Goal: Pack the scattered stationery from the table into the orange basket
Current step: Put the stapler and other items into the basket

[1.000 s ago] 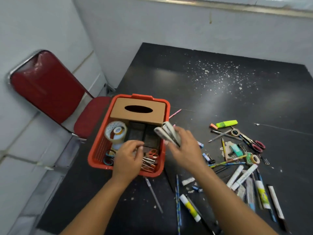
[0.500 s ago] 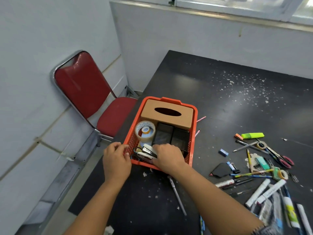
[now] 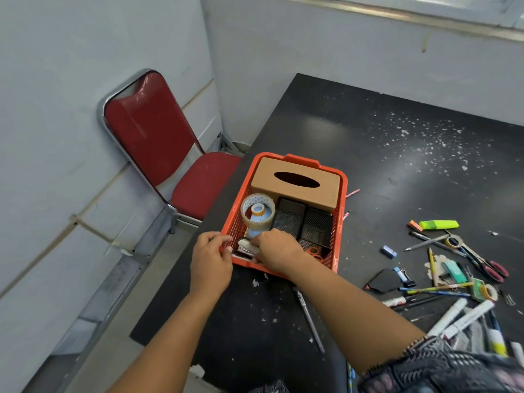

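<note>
Roughly half of the packing is judged done. Inside the orange basket (image 3: 341,194), at the left edge of the black surface (image 3: 368,143), a tan tissue box (image 3: 295,181), a clear tape roll (image 3: 257,212), two black mesh holders (image 3: 303,222) and orange-handled scissors (image 3: 314,252) are already stowed. The right hand (image 3: 276,252) is lowered into the near left corner of the basket, its fingers (image 3: 256,242) curled down onto a white object (image 3: 246,246) that is being pressed or seated there; whether it is gripped or merely pushed cannot be told. The left hand (image 3: 211,265) is set against the near left corner of the basket rim, fingers bent over the edge, apparently for bracing. Much remains on the surface to the right, well apart from the basket: a green highlighter (image 3: 439,224), red-handled scissors (image 3: 479,258), a small blue eraser (image 3: 388,251), a black pouch (image 3: 384,282), white markers (image 3: 459,316), pencils and pens in a loose heap, and one slim pen (image 3: 309,319) just below the basket. Two pink pencils (image 3: 352,192) lie beside the right wall of the basket. Free room in the basket is judged limited.
</note>
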Motion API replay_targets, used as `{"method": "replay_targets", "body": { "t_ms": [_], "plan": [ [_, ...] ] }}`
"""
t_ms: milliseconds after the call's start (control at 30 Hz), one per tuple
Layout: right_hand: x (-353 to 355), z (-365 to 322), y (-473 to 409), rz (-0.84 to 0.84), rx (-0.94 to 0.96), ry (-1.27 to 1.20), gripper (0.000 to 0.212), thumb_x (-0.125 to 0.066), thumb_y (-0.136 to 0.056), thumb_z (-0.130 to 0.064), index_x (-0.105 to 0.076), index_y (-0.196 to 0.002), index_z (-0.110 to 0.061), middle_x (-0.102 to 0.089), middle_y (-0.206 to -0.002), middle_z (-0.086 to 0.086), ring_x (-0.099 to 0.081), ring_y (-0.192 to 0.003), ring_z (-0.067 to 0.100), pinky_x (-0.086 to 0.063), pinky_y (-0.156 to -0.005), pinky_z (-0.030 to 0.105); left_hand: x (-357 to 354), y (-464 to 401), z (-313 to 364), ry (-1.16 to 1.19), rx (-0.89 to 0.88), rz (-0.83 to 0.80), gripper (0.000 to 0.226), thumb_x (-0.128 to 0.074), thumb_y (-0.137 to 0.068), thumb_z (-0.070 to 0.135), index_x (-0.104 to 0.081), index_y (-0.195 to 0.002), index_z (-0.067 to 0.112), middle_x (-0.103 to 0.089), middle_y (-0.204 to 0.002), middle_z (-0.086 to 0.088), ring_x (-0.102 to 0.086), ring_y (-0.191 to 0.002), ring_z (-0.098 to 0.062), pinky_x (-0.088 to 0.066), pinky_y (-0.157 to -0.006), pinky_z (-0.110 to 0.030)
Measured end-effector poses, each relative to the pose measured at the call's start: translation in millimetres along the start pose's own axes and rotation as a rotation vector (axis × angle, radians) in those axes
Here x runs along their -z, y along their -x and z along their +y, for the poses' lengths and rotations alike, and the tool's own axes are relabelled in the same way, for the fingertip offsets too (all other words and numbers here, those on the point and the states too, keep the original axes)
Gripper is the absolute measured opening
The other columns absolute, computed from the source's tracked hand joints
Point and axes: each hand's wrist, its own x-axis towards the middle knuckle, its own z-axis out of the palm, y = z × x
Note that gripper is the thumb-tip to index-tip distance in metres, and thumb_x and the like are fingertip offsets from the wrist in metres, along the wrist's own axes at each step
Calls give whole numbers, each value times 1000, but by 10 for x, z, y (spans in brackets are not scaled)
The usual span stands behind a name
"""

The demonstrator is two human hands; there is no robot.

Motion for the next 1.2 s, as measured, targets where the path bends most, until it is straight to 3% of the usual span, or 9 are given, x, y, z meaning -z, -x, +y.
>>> {"method": "replay_targets", "body": {
  "t_ms": [200, 367, 533, 667, 800, 1000, 1200],
  "plan": [
    [-32, 49, 100, 93, -27, -56, 23, -55, -95, -32, -62, -114, -21, -67, -101, 9, -62, -93, 30, -50, -74, 38, -43, 4, 10, -16, 9, 14, 22, -63, -89, 6, -71, -106, 16, -51, -117, 1, -53, -108, -16, -47, -83, -29],
    [-120, 147, 341, 397, -34, -253, 26, -54, -94, -35, -67, -113, -24, -71, -100, -1, -65, -91, 21, -55, -74, 38, -69, 8, 41, -97, 5, 32, 22, -62, -88, 7, -71, -106, 17, -54, -118, -1, -52, -110, -21, -45, -88, -32],
    [-161, 420, 654, 693, -72, -401, 21, -58, -94, -30, -70, -107, -21, -72, -99, -5, -65, -88, 11, -53, -76, 28, -167, 31, 276, -132, -171, 87, 24, -69, -81, 11, -70, -105, 16, -60, -110, -1, -50, -109, -25, -42, -91, -39],
    [-206, 799, 945, 849, -241, -479, 17, -62, -92, -27, -72, -104, -19, -72, -97, -4, -65, -86, 13, -49, -76, 25, -425, 101, 668, -7, -367, 16, 26, -63, -84, 17, -67, -110, 16, -59, -110, 1, -50, -109, -18, -41, -94, -32],
    [-281, 1272, 1298, 918, -425, -514, 11, -66, -90, -21, -73, -97, -18, -73, -91, -2, -66, -81, 17, -45, -73, 24, -756, 268, 1101, 65, -494, -112, 28, -68, -84, 8, -67, -111, 13, -56, -111, 1, -51, -109, -16, -40, -95, -25],
    [-490, 1996, 1848, 918, -726, -558, 14, -64, -92, -24, -74, -99, -17, -73, -92, 2, -66, -86, 21, -41, -72, 24, -1286, 575, 1602, 127, -657, -322, 26, -63, -83, 13, -67, -109, 11, -58, -111, 0, -55, -105, -15, -40, -96, -21],
    [-641, 2724, 2245, 892, -974, -595, 16, -61, -92, -24, -73, -100, -18, -74, -95, 6, -66, -91, 31, -48, -75, 34, -1864, 791, 1868, 47, -652, -532, 27, -64, -80, 12, -69, -106, 15, -61, -105, 2, -60, -99, -19, -45, -91, -28]
  ]
}}
